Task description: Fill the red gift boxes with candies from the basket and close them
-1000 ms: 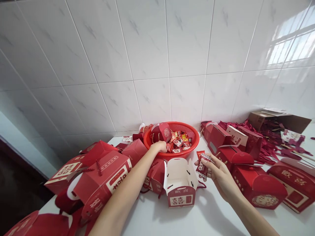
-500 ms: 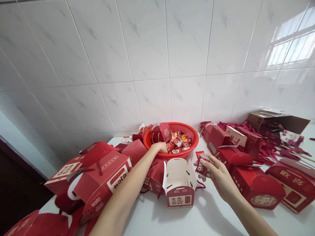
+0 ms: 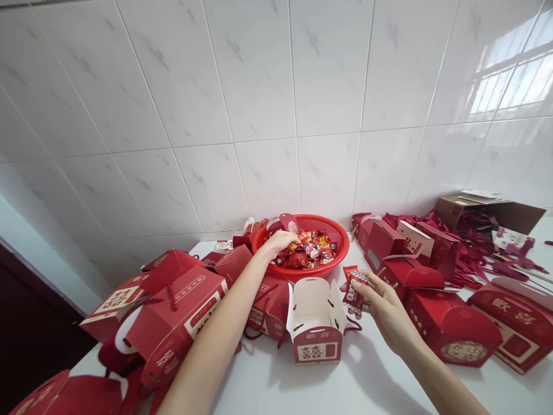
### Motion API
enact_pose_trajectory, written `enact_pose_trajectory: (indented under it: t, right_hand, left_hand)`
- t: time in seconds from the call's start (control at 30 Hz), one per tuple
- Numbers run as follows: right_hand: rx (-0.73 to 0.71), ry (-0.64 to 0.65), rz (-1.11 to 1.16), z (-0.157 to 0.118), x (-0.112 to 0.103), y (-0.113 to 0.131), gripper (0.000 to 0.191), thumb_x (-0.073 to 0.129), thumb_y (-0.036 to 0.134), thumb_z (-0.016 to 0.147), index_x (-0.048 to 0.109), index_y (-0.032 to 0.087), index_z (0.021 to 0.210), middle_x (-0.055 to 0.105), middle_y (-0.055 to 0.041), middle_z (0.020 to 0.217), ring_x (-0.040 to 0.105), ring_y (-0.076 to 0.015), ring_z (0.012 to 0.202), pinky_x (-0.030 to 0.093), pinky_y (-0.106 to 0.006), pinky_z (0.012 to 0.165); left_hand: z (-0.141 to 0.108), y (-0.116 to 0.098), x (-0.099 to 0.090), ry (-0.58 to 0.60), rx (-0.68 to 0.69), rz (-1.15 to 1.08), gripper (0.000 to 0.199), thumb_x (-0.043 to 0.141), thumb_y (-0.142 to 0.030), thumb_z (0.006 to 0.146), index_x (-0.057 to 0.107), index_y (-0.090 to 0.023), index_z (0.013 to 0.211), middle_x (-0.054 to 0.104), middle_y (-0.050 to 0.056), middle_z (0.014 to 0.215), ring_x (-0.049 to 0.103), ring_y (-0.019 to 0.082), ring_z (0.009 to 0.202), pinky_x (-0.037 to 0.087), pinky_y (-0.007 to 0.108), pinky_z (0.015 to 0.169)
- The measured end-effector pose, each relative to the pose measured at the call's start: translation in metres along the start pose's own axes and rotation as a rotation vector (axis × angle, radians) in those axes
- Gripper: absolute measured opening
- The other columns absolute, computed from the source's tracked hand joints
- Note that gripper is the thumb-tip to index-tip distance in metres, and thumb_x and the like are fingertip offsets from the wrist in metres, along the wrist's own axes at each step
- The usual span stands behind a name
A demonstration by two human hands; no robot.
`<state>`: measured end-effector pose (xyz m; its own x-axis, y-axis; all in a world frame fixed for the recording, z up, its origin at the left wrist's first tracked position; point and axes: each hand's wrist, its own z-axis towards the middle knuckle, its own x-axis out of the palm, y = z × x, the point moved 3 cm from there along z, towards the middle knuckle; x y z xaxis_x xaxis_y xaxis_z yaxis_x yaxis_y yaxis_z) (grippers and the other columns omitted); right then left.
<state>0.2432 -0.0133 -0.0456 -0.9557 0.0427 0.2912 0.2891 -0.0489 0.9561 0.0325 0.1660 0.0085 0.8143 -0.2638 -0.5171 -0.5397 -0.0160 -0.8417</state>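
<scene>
My left hand [image 3: 281, 242] reaches over the left part of a red plastic basket [image 3: 343, 253], its fingers curled together. A red and yellow wrapper shows right under the fingertips; I cannot tell whether it is gripped. Wrapped candies [image 3: 315, 249] lie heaped in the basket. My right hand [image 3: 378, 297] is closed around a few red wrapped candies [image 3: 354, 293], one with a dotted border. Just left of that hand stands an open gift box [image 3: 317, 349], red outside and white inside, its flaps up. Its inside bottom is hidden by the front wall.
Red gift boxes [image 3: 185, 323] crowd the left side, partly behind my left forearm. More closed boxes [image 3: 453, 328] stand on the right. Behind them lie dark red ribbons [image 3: 466, 259] and a cardboard box [image 3: 449, 213]. A tiled wall [image 3: 268, 173] rises behind the white table [image 3: 276, 392].
My left hand has lifted slightly and shifted a little within the basket, and the candies under it have moved. My right hand keeps its hold and place.
</scene>
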Motion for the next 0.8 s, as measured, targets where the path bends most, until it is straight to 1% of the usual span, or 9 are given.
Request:
enact_pose_trajectory:
  t: [0.23, 0.37, 0.47, 0.63, 0.8]
  right_hand:
    - [-0.001, 0.0, -0.008, 0.0, 0.0, -0.001, 0.046, 0.081, 0.058, 0.073, 0.066, 0.022, 0.098, 0.073, -0.0049, 0.09, 0.062, -0.0171, 0.078, 0.048, -0.027, 0.069]
    - [0.004, 0.008, -0.006, 0.0, 0.0, -0.002, 0.046, 0.081, 0.057, 0.073, 0.065, 0.021, 0.098, 0.073, -0.005, 0.09, 0.062, -0.0177, 0.078, 0.048, -0.028, 0.069]
    - [0.012, -0.017, -0.017, 0.0, -0.001, -0.002, 0.049, 0.082, 0.058, 0.072, 0.065, 0.022, 0.099, 0.073, -0.0045, 0.089, 0.062, -0.0179, 0.079, 0.047, -0.027, 0.069]
    - [0.017, -0.022, -0.013, 0.0, 0.0, -0.002, 0.049, 0.082, 0.059, 0.07, 0.066, 0.022, 0.099, 0.072, -0.0034, 0.087, 0.061, -0.0171, 0.078, 0.046, -0.027, 0.068]
    - [0.014, -0.023, -0.019, -0.001, 0.001, 0.0, 0.049, 0.083, 0.058, 0.07, 0.067, 0.021, 0.097, 0.072, -0.0036, 0.087, 0.059, -0.0159, 0.076, 0.046, -0.025, 0.066]
  left_hand:
    - [0.004, 0.004, 0.0, -0.004, 0.031, -0.072, 0.027, 0.066, -0.031, 0.096, 0.065, -0.015, 0.117, 0.067, 0.008, 0.119, 0.068, 0.021, 0.1, 0.059, 0.04, 0.084]
    - [0.003, 0.005, -0.002, 0.005, 0.058, -0.066, 0.024, 0.066, -0.033, 0.096, 0.067, -0.014, 0.112, 0.069, 0.007, 0.115, 0.068, 0.021, 0.1, 0.058, 0.041, 0.087]
    - [0.003, 0.007, -0.002, 0.008, 0.061, -0.045, 0.023, 0.065, -0.034, 0.096, 0.068, -0.015, 0.109, 0.07, 0.007, 0.114, 0.069, 0.021, 0.099, 0.058, 0.041, 0.088]
    - [0.005, 0.012, 0.002, 0.071, 0.061, -0.019, 0.025, 0.066, -0.033, 0.096, 0.067, -0.015, 0.113, 0.069, 0.007, 0.117, 0.068, 0.021, 0.1, 0.058, 0.04, 0.086]
    - [0.005, 0.013, 0.008, 0.142, 0.077, -0.04, 0.023, 0.067, -0.031, 0.095, 0.067, -0.014, 0.11, 0.069, 0.007, 0.115, 0.068, 0.021, 0.099, 0.058, 0.04, 0.086]
